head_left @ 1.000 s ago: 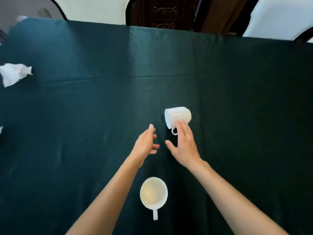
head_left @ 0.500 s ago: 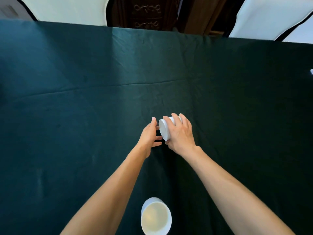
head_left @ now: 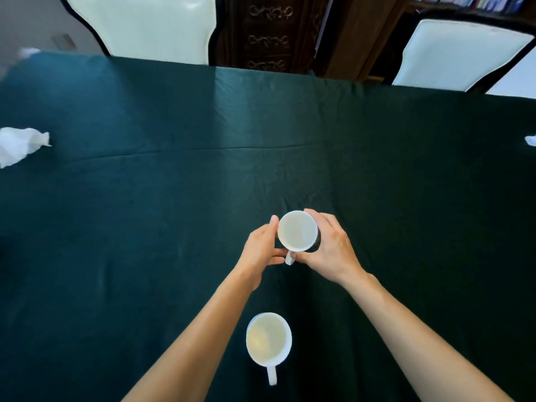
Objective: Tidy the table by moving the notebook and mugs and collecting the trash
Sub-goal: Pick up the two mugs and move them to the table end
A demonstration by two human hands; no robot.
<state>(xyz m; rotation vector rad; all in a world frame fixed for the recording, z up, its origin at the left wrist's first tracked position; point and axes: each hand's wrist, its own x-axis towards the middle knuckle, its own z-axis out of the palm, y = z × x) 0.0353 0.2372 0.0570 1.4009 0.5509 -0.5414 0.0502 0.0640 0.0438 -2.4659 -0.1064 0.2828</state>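
Two bare hands close around a white mug (head_left: 297,231) at the centre of a bench (head_left: 145,227) draped in dark green cloth. The mug stands upright, mouth to the camera, handle pointing back toward the person. The left hand (head_left: 259,250) presses its fingers (head_left: 273,224) to the mug's left wall, thumb just beside the handle; the right hand (head_left: 330,248) wraps the right wall w/ fingers curled round the far side — both hands gripping the same mug. Whether its base sits on the cloth or hangs just above it, cannot tell from this angle.

A second white mug (head_left: 268,339) stands upright nearer the person, between the two forearms, handle also toward the person, well apart from the held one and untouched.

Crumpled white tissue (head_left: 18,145) lies at the bench's left edge; a smaller white scrap (head_left: 531,139) shows at the right edge, mostly cut off by the frame. Another white bit (head_left: 28,52) sits at the far-left corner, blurred.

Beyond the far edge: two pale chair backs — one at left (head_left: 145,24), one at right (head_left: 458,53) — and a dark carved wood cabinet (head_left: 266,33) between them.
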